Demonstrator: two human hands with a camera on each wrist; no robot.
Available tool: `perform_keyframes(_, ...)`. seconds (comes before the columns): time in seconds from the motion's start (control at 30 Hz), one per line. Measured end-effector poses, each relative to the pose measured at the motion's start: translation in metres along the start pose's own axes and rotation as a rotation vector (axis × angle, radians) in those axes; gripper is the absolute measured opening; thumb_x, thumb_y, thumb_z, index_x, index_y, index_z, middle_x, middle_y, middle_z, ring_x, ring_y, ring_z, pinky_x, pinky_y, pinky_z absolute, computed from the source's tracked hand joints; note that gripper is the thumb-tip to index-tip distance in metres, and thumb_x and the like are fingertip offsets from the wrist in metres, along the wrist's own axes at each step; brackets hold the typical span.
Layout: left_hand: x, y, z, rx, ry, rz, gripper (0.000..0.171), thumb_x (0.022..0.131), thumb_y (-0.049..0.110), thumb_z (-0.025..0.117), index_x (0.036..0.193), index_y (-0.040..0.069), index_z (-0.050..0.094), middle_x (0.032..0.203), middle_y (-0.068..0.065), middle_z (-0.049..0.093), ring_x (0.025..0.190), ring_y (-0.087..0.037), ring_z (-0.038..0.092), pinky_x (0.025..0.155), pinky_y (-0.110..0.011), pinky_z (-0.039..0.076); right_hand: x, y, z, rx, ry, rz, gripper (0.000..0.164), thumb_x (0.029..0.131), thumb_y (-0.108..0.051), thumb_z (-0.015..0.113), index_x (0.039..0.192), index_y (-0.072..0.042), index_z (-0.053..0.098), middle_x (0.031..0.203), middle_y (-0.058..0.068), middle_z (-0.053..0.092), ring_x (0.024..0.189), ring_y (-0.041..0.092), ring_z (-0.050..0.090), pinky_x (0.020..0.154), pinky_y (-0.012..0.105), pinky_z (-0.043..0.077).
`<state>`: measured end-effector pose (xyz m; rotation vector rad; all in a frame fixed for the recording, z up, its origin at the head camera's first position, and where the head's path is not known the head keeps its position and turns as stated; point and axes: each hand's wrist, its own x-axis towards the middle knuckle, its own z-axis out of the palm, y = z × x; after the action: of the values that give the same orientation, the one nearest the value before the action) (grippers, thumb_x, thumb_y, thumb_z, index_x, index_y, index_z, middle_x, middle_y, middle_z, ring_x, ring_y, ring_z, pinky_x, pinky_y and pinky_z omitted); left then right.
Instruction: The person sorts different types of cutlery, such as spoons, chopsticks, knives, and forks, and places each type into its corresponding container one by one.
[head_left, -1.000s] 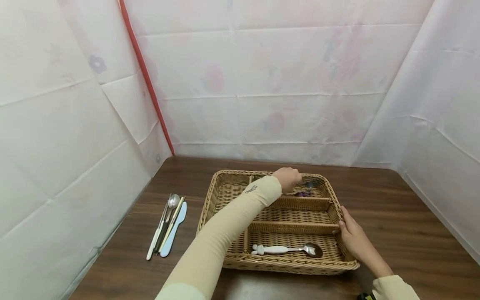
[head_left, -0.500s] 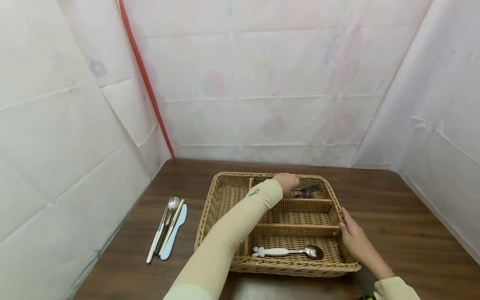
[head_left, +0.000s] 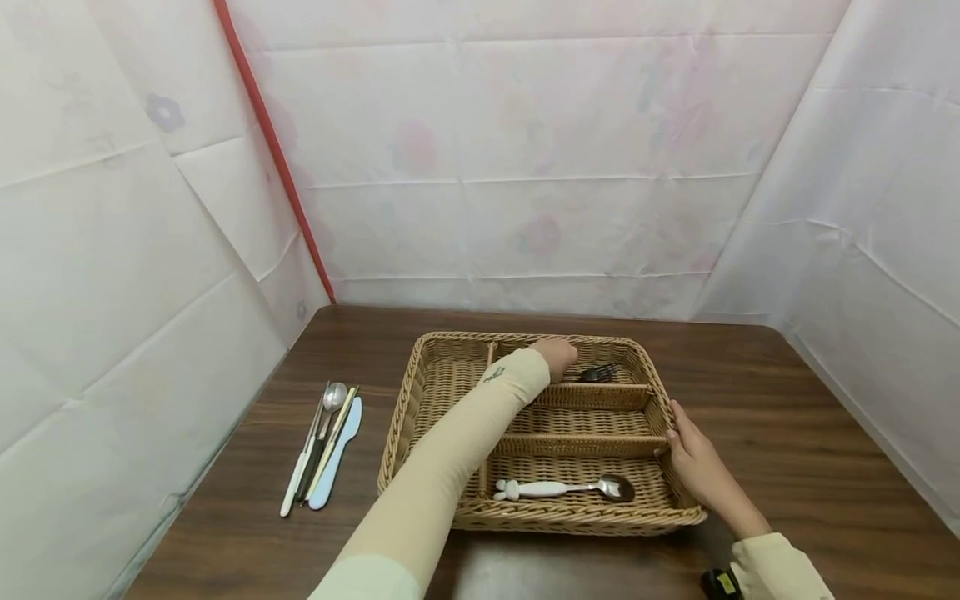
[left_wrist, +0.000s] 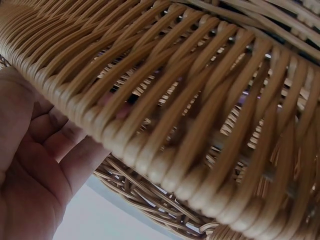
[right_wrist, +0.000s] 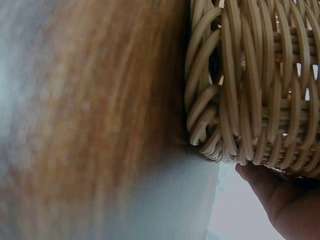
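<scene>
A wicker basket (head_left: 581, 437) with several compartments stands on the table. My left hand (head_left: 557, 357) reaches into its back compartment, its fingers mostly hidden in the head view. In the left wrist view, the left hand (left_wrist: 45, 155) shows beside the weave, fingers going behind it. A dark fork (head_left: 598, 373) lies just right of that hand, tines pointing right; whether the fingers hold its handle is hidden. My right hand (head_left: 701, 467) grips the basket's right side at the rim. A spoon (head_left: 562, 489) with a white figure-topped handle lies in the front compartment.
Left of the basket, on the dark wooden table (head_left: 757, 375), lie a light-blue knife (head_left: 336, 454), a dark-handled spoon (head_left: 322, 442) and slim stick-like utensils. White patterned sheets (head_left: 525, 167) hang around the table's back and sides.
The fork in the back compartment has turned and settled nearer the divider, its tines now clear to see. My left hand has stayed in that compartment; the right hand keeps its grip.
</scene>
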<state>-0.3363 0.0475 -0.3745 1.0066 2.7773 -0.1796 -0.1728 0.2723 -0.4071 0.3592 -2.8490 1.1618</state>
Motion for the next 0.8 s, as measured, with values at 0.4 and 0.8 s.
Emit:
perform_keyframes(0.4, 0.005, -0.004, -0.005, -0.051, -0.044, 0.003, 0.017, 0.095, 0.002, 0.053, 0.083, 0.013, 0.060, 0.063, 0.001, 0.046, 0.059, -0.012, 0.036, 0.058, -0.027, 0.032, 0.003, -0.002, 0.001, 0.006, 0.024, 0.002, 0.052, 0.104, -0.008, 0.031, 0.145, 0.015, 0.008, 0.146, 0.040, 0.012, 0.133, 0.055, 0.014, 0.104, 0.063, 0.017)
perform_keyframes(0.8, 0.011, -0.008, 0.008, -0.130, -0.055, -0.014, 0.018, 0.094, 0.004, 0.057, 0.080, 0.013, 0.063, 0.069, 0.000, 0.060, 0.059, -0.011, 0.043, 0.058, -0.027, 0.034, 0.002, -0.002, 0.001, 0.012, 0.016, 0.016, 0.053, 0.103, -0.006, 0.033, 0.145, 0.014, 0.008, 0.148, 0.037, 0.010, 0.135, 0.052, 0.012, 0.105, 0.062, 0.016)
